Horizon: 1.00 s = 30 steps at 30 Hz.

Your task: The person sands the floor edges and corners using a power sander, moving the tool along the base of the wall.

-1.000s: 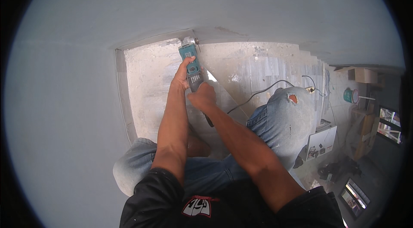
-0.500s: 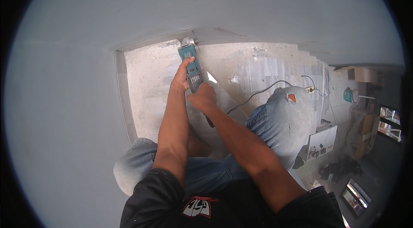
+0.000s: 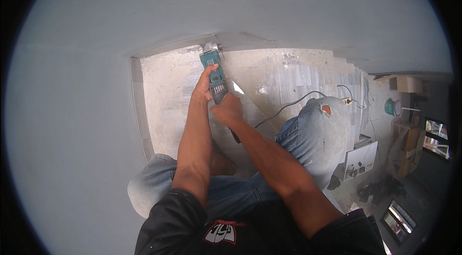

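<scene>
A teal and black corded power tool (image 3: 213,76) lies angled across the landing, its silver head (image 3: 211,48) against the grey skirting (image 3: 248,43) along the wall, near the corner. My left hand (image 3: 204,84) is closed around the tool's body from the left, thumb over its top. My right hand (image 3: 228,108) grips the dark rear part, lower down. A black cord (image 3: 284,109) runs from the tool's end toward a plug socket (image 3: 347,101) on the right. Small pale flecks mark the dusty floor (image 3: 168,81) around it.
My bent knees in torn jeans (image 3: 322,134) flank the work. Steps descend to the right toward cardboard boxes (image 3: 408,83), a teal bucket (image 3: 391,106), a white box (image 3: 358,158) and a dark heap (image 3: 380,187). Grey walls (image 3: 72,110) rise at the left and ahead.
Almost nothing differs from the earlier frames: both hands stay on the tool, and the whole view has shifted very slightly.
</scene>
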Available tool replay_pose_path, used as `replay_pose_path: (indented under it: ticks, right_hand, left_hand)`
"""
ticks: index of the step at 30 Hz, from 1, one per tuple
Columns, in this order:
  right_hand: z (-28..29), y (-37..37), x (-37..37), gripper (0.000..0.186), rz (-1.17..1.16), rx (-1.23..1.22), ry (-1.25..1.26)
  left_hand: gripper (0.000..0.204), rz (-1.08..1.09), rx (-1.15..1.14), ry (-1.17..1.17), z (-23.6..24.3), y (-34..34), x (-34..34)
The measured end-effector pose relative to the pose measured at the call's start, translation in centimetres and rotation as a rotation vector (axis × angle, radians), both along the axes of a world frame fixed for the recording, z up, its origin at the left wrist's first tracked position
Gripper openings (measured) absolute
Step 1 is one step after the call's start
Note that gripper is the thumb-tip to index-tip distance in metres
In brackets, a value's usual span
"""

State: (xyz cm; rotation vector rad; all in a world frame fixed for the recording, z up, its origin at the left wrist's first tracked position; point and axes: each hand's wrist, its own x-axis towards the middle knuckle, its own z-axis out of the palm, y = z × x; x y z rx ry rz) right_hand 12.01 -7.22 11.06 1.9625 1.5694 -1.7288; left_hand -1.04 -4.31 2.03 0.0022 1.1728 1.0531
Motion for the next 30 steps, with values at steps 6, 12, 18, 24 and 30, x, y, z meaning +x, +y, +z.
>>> replay_pose_path:
  ticks: [6,12,18,24,30]
  right_hand:
    - [0.21,0.08,0.03,0.038,-0.001,-0.001,-0.003]
    - [-0.01,0.12,-0.01,0.038,-0.008,0.007,0.0]
    - [0.16,0.23,-0.08,0.037,0.001,-0.006,-0.011]
    - [-0.59,-0.15,-0.05,0.041,-0.022,0.074,-0.019]
    - [-0.53,-0.13,-0.02,0.04,-0.017,0.082,-0.008]
  left_hand:
    - [0.058,0.011,0.0,-0.014,-0.09,0.03,-0.11]
    - [0.055,0.007,-0.002,-0.02,-0.01,0.18,-0.06]
    - [0.056,0.002,0.006,-0.019,-0.02,0.13,-0.14]
    - [0.058,0.001,0.003,-0.007,-0.06,0.17,0.06]
    - [0.058,0.009,0.016,-0.025,-0.01,0.18,0.06]
